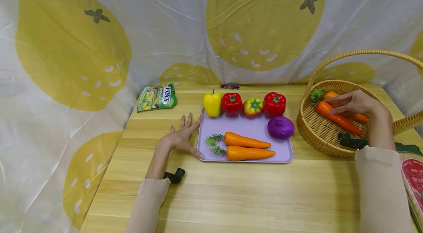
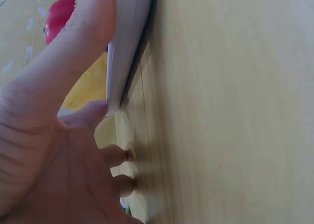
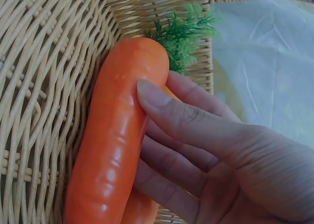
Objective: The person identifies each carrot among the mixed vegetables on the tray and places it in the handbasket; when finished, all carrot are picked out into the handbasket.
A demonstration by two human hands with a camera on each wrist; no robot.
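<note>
My left hand (image 1: pixel 180 137) spreads its fingers at the left edge of the lilac tray (image 1: pixel 241 122), thumb by its near corner; in the left wrist view, thumb and index finger lie along the tray's rim (image 2: pixel 128 42). On the tray lie two orange carrots (image 1: pixel 246 140) with green tops, and a purple onion (image 1: pixel 281 128) at the right. Inside the wicker basket (image 1: pixel 308 135), my right hand (image 1: pixel 360 102) holds an orange-red carrot (image 3: pixel 115 130), thumb on its near side and fingers behind. Another carrot (image 1: pixel 360 118) lies partly hidden beneath that hand.
Along the tray's back sit a yellow pepper (image 1: pixel 212 105), two red peppers (image 1: pixel 232 104) and a red-yellow fruit (image 1: pixel 253 108). A green FOX'S bag (image 1: pixel 156 97) lies back left, a wrapped candy (image 1: pixel 230 86) behind the tray. The basket's handle (image 1: pixel 363 53) arches high. A red-labelled package (image 1: pixel 413 174) stands right.
</note>
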